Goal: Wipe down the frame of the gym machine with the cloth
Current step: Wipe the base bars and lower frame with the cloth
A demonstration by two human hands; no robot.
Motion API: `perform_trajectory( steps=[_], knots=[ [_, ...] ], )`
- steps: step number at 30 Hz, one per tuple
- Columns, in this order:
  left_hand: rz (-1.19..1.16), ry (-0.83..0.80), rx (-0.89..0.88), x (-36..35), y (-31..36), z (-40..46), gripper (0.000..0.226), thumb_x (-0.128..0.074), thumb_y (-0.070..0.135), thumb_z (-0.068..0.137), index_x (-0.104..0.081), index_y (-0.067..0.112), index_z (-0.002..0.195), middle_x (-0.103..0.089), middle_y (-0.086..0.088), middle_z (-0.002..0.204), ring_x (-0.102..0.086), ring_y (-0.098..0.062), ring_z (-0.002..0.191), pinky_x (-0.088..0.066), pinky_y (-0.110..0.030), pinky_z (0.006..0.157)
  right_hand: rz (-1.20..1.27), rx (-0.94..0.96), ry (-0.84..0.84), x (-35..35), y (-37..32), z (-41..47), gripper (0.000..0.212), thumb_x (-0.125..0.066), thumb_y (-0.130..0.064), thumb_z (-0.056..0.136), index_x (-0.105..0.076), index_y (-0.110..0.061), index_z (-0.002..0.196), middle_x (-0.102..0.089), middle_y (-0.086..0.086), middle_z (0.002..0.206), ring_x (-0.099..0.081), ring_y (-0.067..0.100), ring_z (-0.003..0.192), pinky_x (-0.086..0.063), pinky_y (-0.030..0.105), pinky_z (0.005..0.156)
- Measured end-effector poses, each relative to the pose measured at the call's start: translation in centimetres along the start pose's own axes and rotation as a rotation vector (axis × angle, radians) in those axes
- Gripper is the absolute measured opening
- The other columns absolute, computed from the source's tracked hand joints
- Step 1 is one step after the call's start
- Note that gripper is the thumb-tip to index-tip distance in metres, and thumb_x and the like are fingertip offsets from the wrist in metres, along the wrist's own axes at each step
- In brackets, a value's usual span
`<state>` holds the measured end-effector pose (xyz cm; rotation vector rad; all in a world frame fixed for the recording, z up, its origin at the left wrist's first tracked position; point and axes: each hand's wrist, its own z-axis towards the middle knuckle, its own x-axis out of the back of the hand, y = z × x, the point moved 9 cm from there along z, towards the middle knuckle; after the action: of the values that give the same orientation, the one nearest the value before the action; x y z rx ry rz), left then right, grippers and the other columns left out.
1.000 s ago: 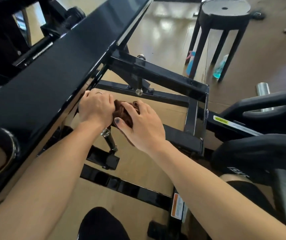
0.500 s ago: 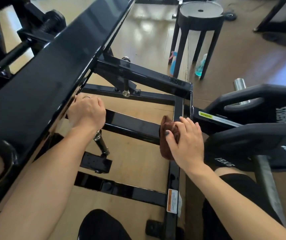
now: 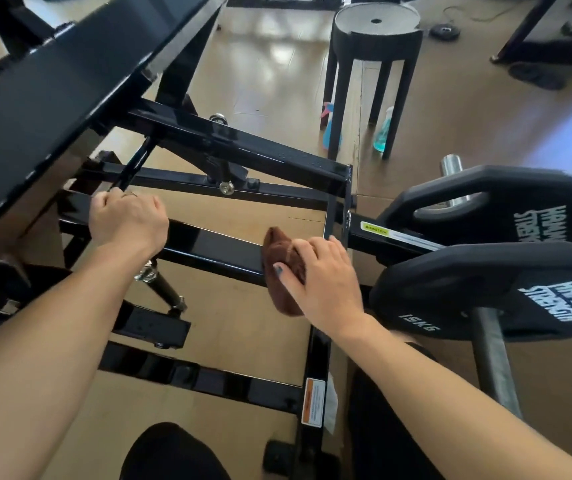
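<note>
Bracing comes first here: the left hand point(image 3: 127, 221) is curled in a fist round the left end of the black crossbar point(image 3: 208, 245), knuckles up, a ring showing on one finger. That grip steadies the body, so in my judgement it should hold firm while the other hand works. Just below its wrist a chrome-collared strut point(image 3: 160, 285) runs down to a lower bracket; the wiping hand should steer clear of it.

To the right of that fist the crossbar's glossy top face lies bare as far as the brown cloth point(image 3: 283, 268). The cloth is bunched and draped over the crossbar's right end, where it meets the side rail point(image 3: 315, 358), its lower part hanging past the bar's near edge. The right hand point(image 3: 319, 278) presses down on it with fingers laid fairly flat and the thumb hooked over the cloth's near side.

Done well, this stroke wants even pressure, with the cloth wrapped over the bar's edges so top and side faces are both caught, and extra care in the corner joint. Just right of that hand sit two black weight plates point(image 3: 485, 292), close enough that knuckles could knock them.
</note>
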<state>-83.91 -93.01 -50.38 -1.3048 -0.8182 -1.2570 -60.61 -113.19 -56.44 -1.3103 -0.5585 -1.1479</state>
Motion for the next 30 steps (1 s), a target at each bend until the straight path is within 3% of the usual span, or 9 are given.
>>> perform_trajectory(
  steps=[3, 5, 7, 10, 14, 17, 23, 27, 30],
  knots=[
    [-0.082, -0.005, -0.005, 1.0, 3.2, -1.0, 0.053, -0.021, 0.040, 0.105, -0.065, 0.010, 0.105, -0.067, -0.016, 0.107, -0.054, -0.033, 0.108, -0.034, -0.049, 0.104, 0.013, -0.018, -0.021, 0.6, 3.1, -1.9, 0.045, -0.046, -0.059, 0.100, -0.056, -0.027, 0.130, -0.060, 0.000, 0.135, -0.051, 0.024, 0.128, -0.024, 0.046, 0.126],
    [-0.283, 0.068, -0.134, 2.5, 7.8, -2.8, 0.047, -0.027, 0.044, 0.106, -0.061, 0.014, 0.093, -0.066, -0.012, 0.095, -0.052, -0.028, 0.094, -0.041, -0.045, 0.090, 0.015, -0.017, -0.014, 0.5, 2.8, -1.7, 0.047, -0.042, -0.060, 0.100, -0.057, -0.025, 0.128, -0.061, 0.001, 0.132, -0.052, 0.025, 0.126, -0.026, 0.047, 0.125],
    [-0.409, 0.032, -0.246, 2.6, 12.1, -4.2, 0.048, -0.027, 0.046, 0.107, -0.058, 0.018, 0.085, -0.064, -0.006, 0.086, -0.053, -0.024, 0.082, -0.047, -0.038, 0.076, 0.003, -0.031, 0.014, 0.3, 1.8, -0.7, 0.047, -0.035, -0.060, 0.100, -0.058, -0.026, 0.123, -0.064, 0.000, 0.125, -0.055, 0.024, 0.121, -0.027, 0.047, 0.125],
    [-0.401, -0.046, -0.190, 1.0, 13.4, -4.2, 0.054, -0.023, 0.053, 0.107, -0.057, 0.026, 0.075, -0.061, 0.004, 0.071, -0.059, -0.019, 0.066, -0.054, -0.032, 0.067, -0.011, 0.008, 0.014, -0.4, -0.1, 1.4, 0.052, -0.023, -0.062, 0.104, -0.059, -0.029, 0.119, -0.068, -0.003, 0.116, -0.059, 0.022, 0.113, -0.030, 0.046, 0.123],
    [-0.466, 0.080, -0.179, 1.9, 12.7, -4.4, 0.050, -0.029, 0.048, 0.109, -0.050, 0.029, 0.067, -0.054, 0.009, 0.061, -0.054, -0.010, 0.054, -0.043, -0.021, 0.051, 0.035, 0.026, -0.063, -1.2, -0.7, 3.6, 0.051, -0.023, -0.063, 0.104, -0.061, -0.030, 0.115, -0.070, -0.007, 0.108, -0.063, 0.020, 0.102, -0.040, 0.042, 0.112],
    [-0.471, 0.076, -0.180, 2.2, 12.8, -4.5, 0.049, -0.032, 0.046, 0.109, -0.053, 0.027, 0.068, -0.056, 0.007, 0.062, -0.055, -0.012, 0.055, -0.047, -0.024, 0.053, 0.088, 0.059, -0.013, -0.5, 0.5, 2.2, 0.043, -0.034, -0.062, 0.104, -0.058, -0.030, 0.119, -0.067, -0.007, 0.113, -0.059, 0.018, 0.107, -0.041, 0.043, 0.113],
    [-0.467, 0.059, -0.176, 2.7, 12.9, -4.8, 0.045, -0.036, 0.045, 0.107, -0.061, 0.026, 0.074, -0.064, 0.002, 0.067, -0.059, -0.019, 0.058, -0.056, -0.029, 0.057, 0.051, 0.084, 0.072, -0.6, 4.0, -4.9, 0.050, -0.061, -0.049, 0.094, -0.048, -0.023, 0.135, -0.039, 0.010, 0.153, -0.038, 0.032, 0.144, -0.044, 0.048, 0.114],
    [-0.475, 0.051, -0.173, 2.7, 12.9, -4.8, 0.044, -0.037, 0.044, 0.107, -0.065, 0.025, 0.078, -0.065, 0.002, 0.069, -0.060, -0.018, 0.059, -0.057, -0.030, 0.057, 0.159, -0.029, 0.096, -0.3, 4.0, -4.4, 0.049, -0.054, -0.050, 0.097, -0.047, -0.022, 0.136, -0.035, 0.009, 0.156, -0.033, 0.031, 0.147, -0.043, 0.052, 0.115],
    [-0.471, 0.069, -0.183, 2.5, 12.9, -4.8, 0.044, -0.037, 0.044, 0.107, -0.062, 0.026, 0.075, -0.063, 0.003, 0.066, -0.057, -0.015, 0.056, -0.050, -0.023, 0.053, 0.312, -0.138, 0.132, -0.1, 4.2, -3.9, 0.046, -0.050, -0.050, 0.099, -0.049, -0.022, 0.136, -0.029, 0.008, 0.159, -0.030, 0.027, 0.148, -0.040, 0.045, 0.115]
  ],
)
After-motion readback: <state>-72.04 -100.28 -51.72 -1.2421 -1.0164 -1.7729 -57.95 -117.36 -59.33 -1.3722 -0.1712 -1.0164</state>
